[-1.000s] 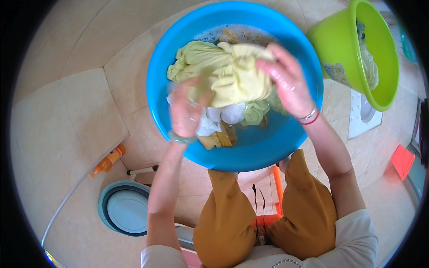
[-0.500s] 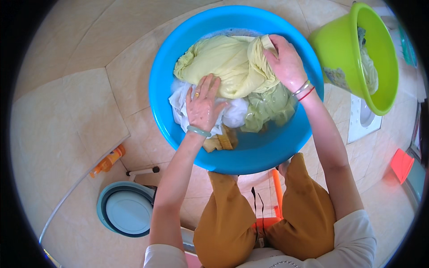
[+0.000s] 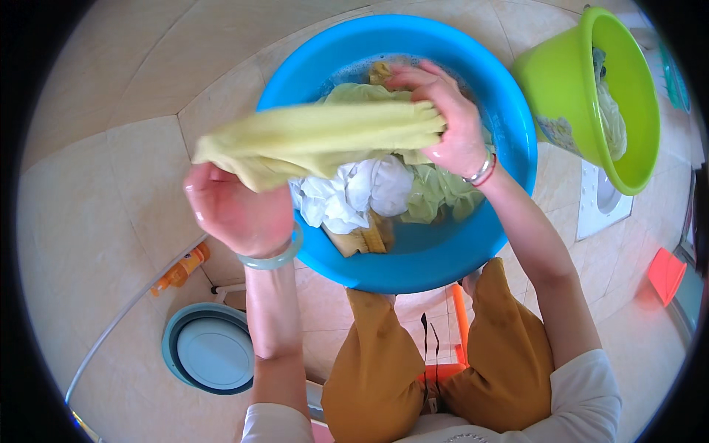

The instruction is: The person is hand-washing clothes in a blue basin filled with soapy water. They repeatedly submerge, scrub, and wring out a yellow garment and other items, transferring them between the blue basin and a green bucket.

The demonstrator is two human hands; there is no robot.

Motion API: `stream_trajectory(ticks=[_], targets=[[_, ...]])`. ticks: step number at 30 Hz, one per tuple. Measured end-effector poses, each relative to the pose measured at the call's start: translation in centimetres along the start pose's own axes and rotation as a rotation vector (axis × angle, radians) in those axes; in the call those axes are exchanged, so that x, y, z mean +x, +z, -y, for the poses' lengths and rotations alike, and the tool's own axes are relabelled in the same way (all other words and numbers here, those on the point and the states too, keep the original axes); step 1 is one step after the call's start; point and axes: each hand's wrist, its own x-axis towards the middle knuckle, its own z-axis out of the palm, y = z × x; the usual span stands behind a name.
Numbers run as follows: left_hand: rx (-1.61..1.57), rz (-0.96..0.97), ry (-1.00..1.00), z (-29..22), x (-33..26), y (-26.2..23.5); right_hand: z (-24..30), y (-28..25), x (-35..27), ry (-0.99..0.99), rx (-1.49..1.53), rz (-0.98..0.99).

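Tiled floor point(image 3: 321, 297), blue basin point(image 3: 413, 275) above it. Left hand point(image 3: 238, 213) out past basin's left rim, fingers curled, gripping pale yellow cloth point(image 3: 325, 136); right hand point(image 3: 456, 127) over basin gripping other end, cloth spanning between

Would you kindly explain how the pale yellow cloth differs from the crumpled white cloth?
The pale yellow cloth is held up between the left hand and the right hand, while the crumpled white cloth lies in the large round blue basin. The yellow cloth is drawn out long; the white cloth is bunched up. Both are soft fabric.
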Motion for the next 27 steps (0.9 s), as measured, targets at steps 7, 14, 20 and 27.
stream_trajectory(ticks=[7, 14, 20, 27], targets=[[-0.111, -0.204, -0.554, 8.1, 0.9, -1.7, 7.0, 3.2, -0.4, -0.093, 0.104, 0.285], [-0.28, -0.195, -0.558, 12.1, -0.5, -2.5, 6.7, 6.4, -1.5, -0.139, -0.195, 0.118], [-0.013, -0.587, -0.401, 12.8, -1.6, 1.5, 1.3, 6.3, 0.8, 0.161, -0.004, -0.039], [0.131, -0.543, -0.461, 13.2, -1.7, 0.6, 4.7, 6.1, -1.4, 0.364, -0.111, 0.087]])
